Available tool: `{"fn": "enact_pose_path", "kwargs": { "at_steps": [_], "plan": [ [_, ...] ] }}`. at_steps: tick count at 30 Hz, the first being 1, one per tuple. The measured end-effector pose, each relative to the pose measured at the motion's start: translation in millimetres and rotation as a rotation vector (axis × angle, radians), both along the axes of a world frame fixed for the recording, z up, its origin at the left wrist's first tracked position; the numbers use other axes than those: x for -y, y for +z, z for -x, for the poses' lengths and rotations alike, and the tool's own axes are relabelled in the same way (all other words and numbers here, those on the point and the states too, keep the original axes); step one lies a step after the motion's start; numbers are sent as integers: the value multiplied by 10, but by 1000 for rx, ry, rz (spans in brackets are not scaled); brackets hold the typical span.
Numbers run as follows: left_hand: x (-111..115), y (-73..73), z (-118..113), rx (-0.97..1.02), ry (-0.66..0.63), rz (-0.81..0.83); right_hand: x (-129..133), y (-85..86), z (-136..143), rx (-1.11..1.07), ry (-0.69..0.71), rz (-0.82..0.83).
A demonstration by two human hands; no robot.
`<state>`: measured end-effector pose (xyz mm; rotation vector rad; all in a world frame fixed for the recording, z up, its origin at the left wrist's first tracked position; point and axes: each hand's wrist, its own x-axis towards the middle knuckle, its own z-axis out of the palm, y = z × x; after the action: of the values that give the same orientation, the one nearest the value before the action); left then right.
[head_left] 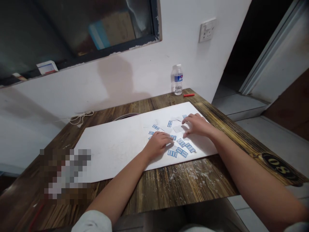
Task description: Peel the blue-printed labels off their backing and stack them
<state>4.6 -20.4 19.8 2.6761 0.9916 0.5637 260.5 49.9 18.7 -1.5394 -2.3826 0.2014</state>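
Several small paper cards with blue-striped markings [182, 152] lie scattered on a large white board [108, 148]; others among them are plain white. My left hand [158, 144] rests low over the cards, fingers loosely stretched and touching or just above a blue-marked one. Nothing shows gripped in it, though its thumb side is partly hidden. To the right, my right hand [196, 125] is open over the board, thumb and fingers curved apart beside a plain white card [178, 129]. Whether its fingertips touch that card I cannot tell.
The board lies on a dark wooden table [188, 187] dusted with white crumbs. A water bottle [178, 80] and a red stick-like object [188, 95] stand at the back right corner. A white cable [80, 118] lies at the back left, near a blurred patch.
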Motion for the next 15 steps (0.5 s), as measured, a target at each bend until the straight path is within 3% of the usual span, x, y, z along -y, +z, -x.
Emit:
{"fn": "enact_pose_path", "kwargs": {
  "at_steps": [7, 15],
  "plan": [
    [-19, -59, -1, -51, 57, -16, 24, 82, -66, 69, 176, 27],
    [-33, -68, 11, -80, 21, -20, -52, 87, -141, 37, 70, -42]
  ]
}}
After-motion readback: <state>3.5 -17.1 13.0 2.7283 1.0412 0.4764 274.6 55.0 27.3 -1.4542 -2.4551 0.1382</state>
